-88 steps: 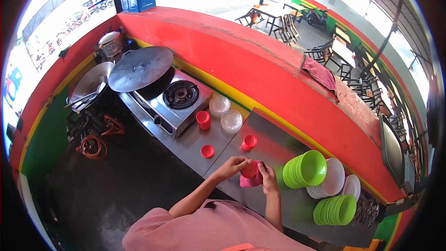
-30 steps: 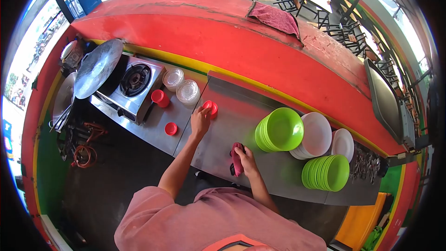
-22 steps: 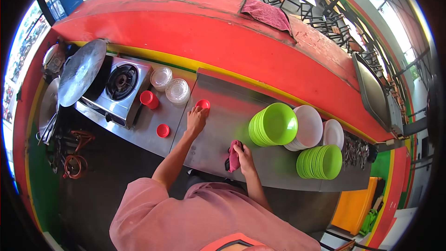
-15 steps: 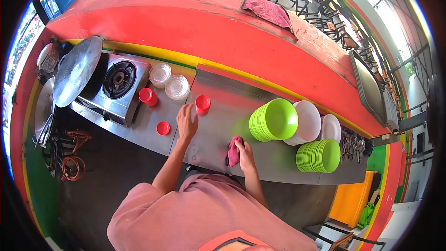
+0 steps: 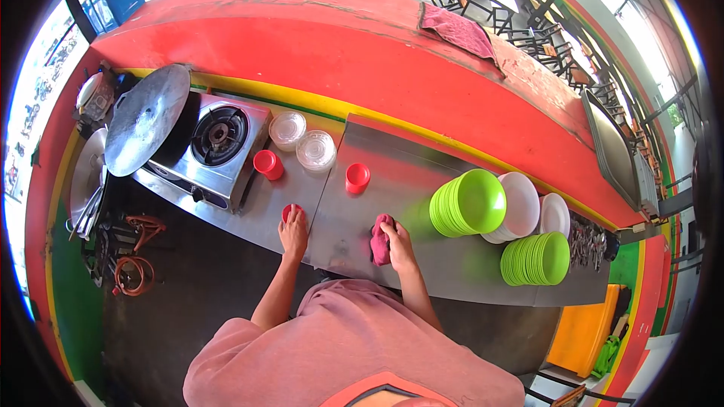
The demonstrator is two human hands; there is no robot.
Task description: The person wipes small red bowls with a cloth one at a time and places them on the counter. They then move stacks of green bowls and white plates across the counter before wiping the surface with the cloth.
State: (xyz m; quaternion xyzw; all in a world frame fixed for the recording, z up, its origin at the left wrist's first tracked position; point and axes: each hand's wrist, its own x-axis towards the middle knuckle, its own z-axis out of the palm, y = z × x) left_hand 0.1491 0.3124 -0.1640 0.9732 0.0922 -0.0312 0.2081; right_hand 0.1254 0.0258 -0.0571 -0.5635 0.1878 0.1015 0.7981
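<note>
left hand (image 5: 293,229): fingers curled over small red cup (image 5: 289,212) on steel counter (image 5: 339,218) | right hand (image 5: 397,239): at 3 o'clock, clenched on pink rag (image 5: 379,240) | another red cup (image 5: 357,177): at 1 o'clock, untouched

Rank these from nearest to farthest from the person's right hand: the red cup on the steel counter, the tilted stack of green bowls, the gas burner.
From the right hand:
1. Red cup, up and left.
2. Green bowls, to the right.
3. Gas burner, far left.

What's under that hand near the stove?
A small red cup peeks out past the fingers of the left hand, sitting on the steel counter. The hand covers most of it, so its full shape stays hidden.
</note>
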